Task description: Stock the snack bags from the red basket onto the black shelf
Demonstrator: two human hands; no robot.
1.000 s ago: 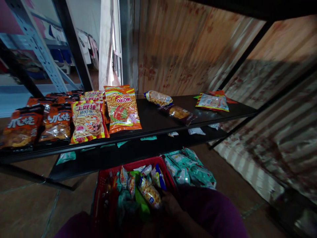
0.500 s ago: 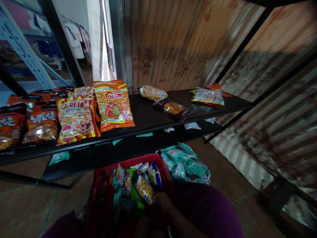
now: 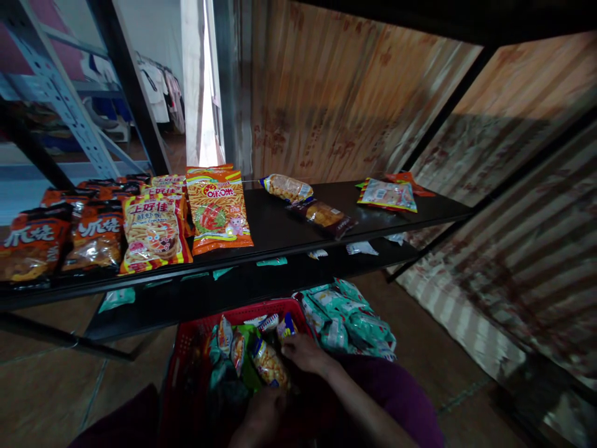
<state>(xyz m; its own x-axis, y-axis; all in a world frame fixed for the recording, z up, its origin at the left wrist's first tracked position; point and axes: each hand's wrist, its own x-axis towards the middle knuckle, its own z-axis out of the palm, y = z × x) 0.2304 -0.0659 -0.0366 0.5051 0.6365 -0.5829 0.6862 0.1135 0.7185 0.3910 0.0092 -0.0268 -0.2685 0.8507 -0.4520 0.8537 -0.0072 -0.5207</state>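
A red plastic basket (image 3: pixel 261 308) full of snack bags stands between my knees, below the shelf. My right hand (image 3: pixel 305 354) reaches in from the right, its fingers closed at a blue and yellow snack bag (image 3: pixel 287 325) near the far right corner and covering most of it. Low in the basket, in shadow, is my left hand (image 3: pixel 268 401). It is by the bottom end of a clear-fronted bag of golden snacks (image 3: pixel 269 362); its fingers are too dark to make out. A green bag (image 3: pixel 249 367) and several small packets (image 3: pixel 225 336) lie to the left.
Teal snack packs (image 3: pixel 347 320) are piled right of the basket. The black shelf (image 3: pixel 270 227) above holds orange chip bags (image 3: pixel 96 236), prawn cracker bags (image 3: pixel 156 233), an upright orange bag (image 3: pixel 219 211) and several flat-lying packets (image 3: pixel 387 194). A lower shelf (image 3: pixel 252 280) carries teal packets.
My right hand has moved up and forward in the basket, from the golden snack bag to the blue and yellow one. My left hand has come into sight at the bottom. The view has shifted slightly.
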